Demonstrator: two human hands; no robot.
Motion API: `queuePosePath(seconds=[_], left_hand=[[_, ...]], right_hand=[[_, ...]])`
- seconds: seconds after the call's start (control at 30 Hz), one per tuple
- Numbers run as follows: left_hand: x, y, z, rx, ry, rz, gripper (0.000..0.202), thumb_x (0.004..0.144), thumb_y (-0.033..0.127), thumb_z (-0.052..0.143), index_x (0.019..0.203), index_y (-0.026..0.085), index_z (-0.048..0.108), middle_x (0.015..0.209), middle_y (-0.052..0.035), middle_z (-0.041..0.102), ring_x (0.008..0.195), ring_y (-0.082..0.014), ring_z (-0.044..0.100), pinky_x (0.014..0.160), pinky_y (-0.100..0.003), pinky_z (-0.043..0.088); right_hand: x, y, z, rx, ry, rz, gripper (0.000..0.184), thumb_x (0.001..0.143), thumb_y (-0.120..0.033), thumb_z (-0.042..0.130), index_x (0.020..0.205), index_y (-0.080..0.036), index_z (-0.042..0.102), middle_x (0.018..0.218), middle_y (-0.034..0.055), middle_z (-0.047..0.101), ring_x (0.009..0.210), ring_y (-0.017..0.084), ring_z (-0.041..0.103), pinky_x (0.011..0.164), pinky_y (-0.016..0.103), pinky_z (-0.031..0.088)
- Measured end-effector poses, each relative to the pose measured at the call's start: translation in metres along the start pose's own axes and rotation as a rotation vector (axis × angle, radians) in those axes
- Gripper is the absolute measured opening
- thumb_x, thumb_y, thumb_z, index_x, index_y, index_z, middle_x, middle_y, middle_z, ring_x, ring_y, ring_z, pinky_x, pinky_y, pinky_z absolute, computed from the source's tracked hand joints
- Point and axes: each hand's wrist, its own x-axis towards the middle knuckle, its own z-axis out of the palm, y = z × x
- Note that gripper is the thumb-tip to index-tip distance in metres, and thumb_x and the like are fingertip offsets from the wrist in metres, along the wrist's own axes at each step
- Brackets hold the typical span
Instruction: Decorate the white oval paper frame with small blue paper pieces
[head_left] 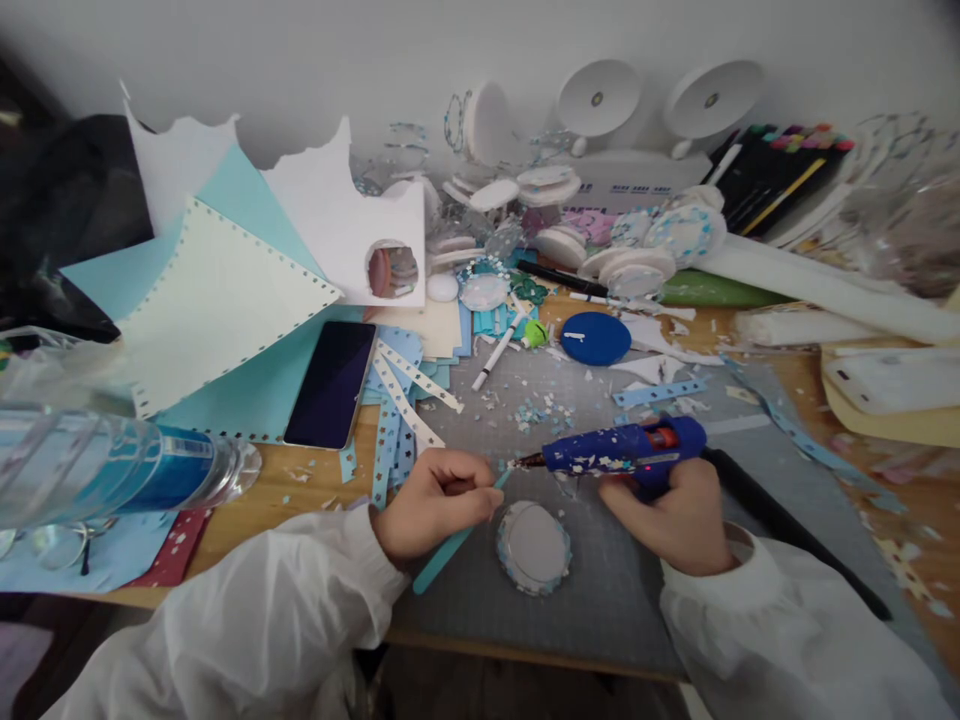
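Blue glue gun [607,452] over the grey mat [626,610], gripped by the right hand [679,515]; nozzle [529,461] points left, its tip close to the upper end of a teal stick [450,560]. Left hand [439,505] pinches that stick between thumb and fingers. Round pale disc [534,545] lies on the mat between the hands. Beyond: scattered paper scraps [544,412], then a blue oval piece [596,338]. Dark-screened phone [331,385] left of the mat; wooden table [281,495] beneath.
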Motion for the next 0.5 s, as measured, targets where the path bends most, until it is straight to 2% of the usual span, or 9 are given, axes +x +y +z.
queuePosePath(seconds=[0.17, 0.33, 0.5], left_hand=[[0.0001, -0.0003, -0.0003, 0.015, -0.002, 0.013, 0.034, 0.069, 0.031, 0.062, 0.045, 0.017, 0.043, 0.048, 0.0046, 0.029, 0.048, -0.0078, 0.025, 0.046, -0.025, 0.018], [0.0001, -0.001, -0.0004, 0.01, 0.003, 0.015, 0.033, 0.069, 0.03, 0.062, 0.045, 0.017, 0.043, 0.047, 0.0044, 0.03, 0.048, -0.0079, 0.025, 0.047, -0.025, 0.018], [0.0002, -0.0018, -0.0008, 0.015, -0.003, 0.02, 0.033, 0.07, 0.03, 0.062, 0.045, 0.017, 0.044, 0.047, 0.0043, 0.031, 0.048, -0.0083, 0.026, 0.047, -0.026, 0.019]], right_hand=[[-0.0026, 0.003, 0.0006, -0.007, -0.004, 0.006, 0.026, 0.066, -0.027, 0.058, 0.044, -0.02, 0.046, 0.035, -0.0027, 0.044, 0.029, 0.013, 0.044, 0.031, 0.024, 0.035], [-0.0018, 0.0024, 0.0001, 0.018, -0.005, -0.001, 0.028, 0.066, -0.026, 0.058, 0.043, -0.021, 0.043, 0.034, -0.0037, 0.043, 0.028, 0.012, 0.042, 0.031, 0.024, 0.034], [0.0005, 0.0015, 0.0002, 0.017, -0.01, -0.022, 0.022, 0.067, -0.026, 0.058, 0.048, -0.02, 0.049, 0.039, -0.002, 0.05, 0.031, 0.014, 0.046, 0.033, 0.025, 0.037]])
